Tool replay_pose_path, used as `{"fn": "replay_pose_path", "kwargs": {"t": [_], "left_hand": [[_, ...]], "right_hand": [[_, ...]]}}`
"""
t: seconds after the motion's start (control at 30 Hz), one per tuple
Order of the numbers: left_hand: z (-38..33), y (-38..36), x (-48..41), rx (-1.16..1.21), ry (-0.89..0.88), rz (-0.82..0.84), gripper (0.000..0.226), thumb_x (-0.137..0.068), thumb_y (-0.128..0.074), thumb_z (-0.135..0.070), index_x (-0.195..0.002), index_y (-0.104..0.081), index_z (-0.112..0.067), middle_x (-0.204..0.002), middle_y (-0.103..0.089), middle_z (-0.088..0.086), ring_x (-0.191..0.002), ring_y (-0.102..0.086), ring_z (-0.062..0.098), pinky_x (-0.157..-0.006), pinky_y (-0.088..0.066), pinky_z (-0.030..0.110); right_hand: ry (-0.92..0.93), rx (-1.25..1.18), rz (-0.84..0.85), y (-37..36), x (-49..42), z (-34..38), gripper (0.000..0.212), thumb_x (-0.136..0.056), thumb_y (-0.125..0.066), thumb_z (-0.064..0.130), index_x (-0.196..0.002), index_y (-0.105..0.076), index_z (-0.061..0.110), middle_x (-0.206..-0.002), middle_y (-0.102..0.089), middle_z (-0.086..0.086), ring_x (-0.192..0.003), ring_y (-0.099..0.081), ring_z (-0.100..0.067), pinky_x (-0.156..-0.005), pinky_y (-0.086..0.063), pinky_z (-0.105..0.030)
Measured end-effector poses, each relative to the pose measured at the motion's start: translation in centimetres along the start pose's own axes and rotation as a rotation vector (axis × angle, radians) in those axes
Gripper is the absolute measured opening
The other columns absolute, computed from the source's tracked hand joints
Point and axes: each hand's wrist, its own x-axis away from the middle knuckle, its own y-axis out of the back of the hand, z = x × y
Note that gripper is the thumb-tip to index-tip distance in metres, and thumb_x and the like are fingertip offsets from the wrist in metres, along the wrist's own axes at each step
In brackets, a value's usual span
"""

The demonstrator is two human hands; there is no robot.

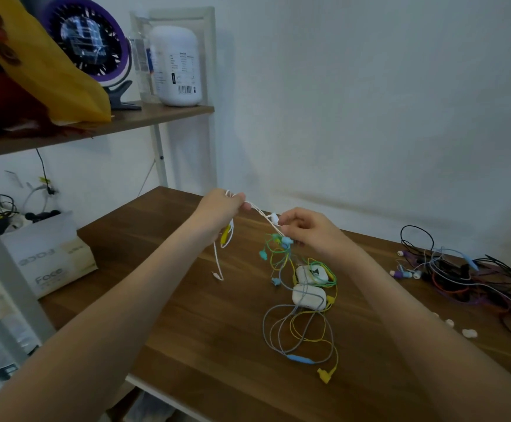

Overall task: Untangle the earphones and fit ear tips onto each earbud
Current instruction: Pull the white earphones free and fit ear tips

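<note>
My left hand (222,210) grips a white earphone cable (262,213) above the wooden table (187,315); loose white loops hang below it with a yellow piece. My right hand (307,231) pinches the same cable near a white earbud (274,218) and holds teal earbuds (286,240). From there a tangle of green, yellow and grey cables (301,327) drops onto the table, wound around two white cases (309,287). A yellow plug (324,375) lies at the tangle's near end. White ear tips (469,332) lie at the right.
A second heap of black, purple and red earphones (473,278) lies at the table's right. A tissue box (47,257) stands at the left. The shelf above holds a purple fan (88,38), a white container (176,65) and a yellow bag (35,65).
</note>
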Motion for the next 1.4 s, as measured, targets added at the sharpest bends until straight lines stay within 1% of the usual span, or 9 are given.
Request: {"fn": "replay_pose_path", "kwargs": {"t": [0.13,0.3,0.47,0.57,0.7,0.9,1.07,1.23,1.4], "left_hand": [[-0.1,0.0,0.2,0.033,-0.007,0.0,0.032,-0.099,-0.046,-0.026,-0.075,-0.066,-0.016,-0.1,-0.06,0.011,-0.092,-0.054,0.019,-0.059,-0.035,0.021],[0.5,0.3,0.1,0.054,0.022,-0.013,0.033,-0.098,-0.048,-0.025,-0.07,-0.065,-0.016,-0.069,-0.045,0.002,-0.063,-0.042,0.014,-0.054,-0.031,0.027],[1.6,0.6,-0.3,0.025,0.045,0.044,0.032,-0.097,-0.049,-0.027,-0.079,-0.07,-0.011,-0.064,-0.03,0.003,-0.049,-0.025,0.014,-0.049,-0.023,0.028],[1.2,0.7,-0.1,0.085,0.016,0.156,0.046,-0.095,-0.049,-0.049,-0.087,-0.071,-0.01,-0.061,-0.028,0.0,-0.045,-0.021,0.012,-0.044,-0.02,0.026],[0.2,0.5,0.7,0.032,-0.054,0.35,0.058,-0.074,-0.057,-0.067,-0.089,-0.071,-0.013,-0.057,-0.021,-0.003,-0.048,-0.016,0.012,-0.049,-0.013,0.03],[-0.1,-0.1,0.8,0.109,-0.09,0.375,0.034,-0.098,-0.05,-0.035,-0.08,-0.059,-0.009,-0.055,-0.025,-0.003,-0.039,-0.017,0.007,-0.037,-0.016,0.018],[-1.0,-0.4,1.0,0.153,-0.105,0.292,0.034,-0.1,-0.049,-0.033,-0.077,-0.056,-0.008,-0.05,-0.036,-0.004,-0.039,-0.02,0.006,-0.037,-0.016,0.018],[-2.0,-0.1,1.5,0.157,-0.1,0.231,0.036,-0.099,-0.05,-0.032,-0.069,-0.054,-0.013,-0.053,-0.03,-0.002,-0.039,-0.02,0.007,-0.036,-0.017,0.018],[-3.4,0.8,2.3,0.261,-0.105,0.265,0.035,-0.1,-0.048,-0.033,-0.073,-0.053,-0.012,-0.048,-0.026,-0.006,-0.037,-0.016,0.006,-0.038,-0.014,0.019]], "right_hand": [[-0.018,0.068,0.101,-0.7,-0.1,0.1,0.013,-0.095,-0.056,0.017,-0.09,-0.068,0.018,-0.072,-0.055,0.002,-0.062,-0.051,-0.004,-0.059,-0.044,-0.015],[0.045,0.02,-0.163,-1.3,-0.5,0.2,0.016,-0.1,-0.045,0.018,-0.093,-0.06,0.015,-0.053,-0.059,0.01,-0.036,-0.049,-0.015,-0.037,-0.037,-0.021],[0.141,0.005,-0.321,-1.4,-1.3,1.0,0.02,-0.1,-0.045,0.02,-0.086,-0.059,0.016,-0.067,-0.06,0.002,-0.056,-0.058,-0.011,-0.063,-0.047,-0.032],[0.196,0.005,-0.271,-1.3,-1.6,1.9,0.018,-0.099,-0.046,0.021,-0.091,-0.061,0.015,-0.06,-0.059,-0.007,-0.062,-0.064,-0.022,-0.068,-0.049,-0.031],[0.205,-0.029,-0.205,-1.3,-1.8,3.2,0.017,-0.1,-0.045,0.019,-0.096,-0.06,0.009,-0.053,-0.056,-0.012,-0.048,-0.06,-0.022,-0.051,-0.051,-0.025],[0.125,-0.314,-0.127,-1.2,-1.8,3.1,0.012,-0.099,-0.048,0.022,-0.1,-0.053,0.011,-0.072,-0.062,-0.008,-0.058,-0.063,-0.022,-0.055,-0.053,-0.032],[0.014,-0.429,0.317,-1.9,-1.1,1.4,0.066,-0.074,-0.068,0.055,-0.122,-0.053,0.012,-0.109,-0.068,-0.006,-0.097,-0.069,-0.025,-0.083,-0.054,-0.033],[0.05,-0.466,0.249,-2.1,-0.7,2.0,0.009,-0.091,-0.059,0.017,-0.091,-0.062,0.009,-0.081,-0.068,-0.012,-0.071,-0.066,-0.022,-0.073,-0.056,-0.031],[0.135,-0.437,0.089,-1.6,-0.7,3.7,0.001,-0.091,-0.059,0.013,-0.091,-0.06,0.013,-0.058,-0.059,-0.001,-0.043,-0.043,-0.011,-0.048,-0.035,-0.02]]}}
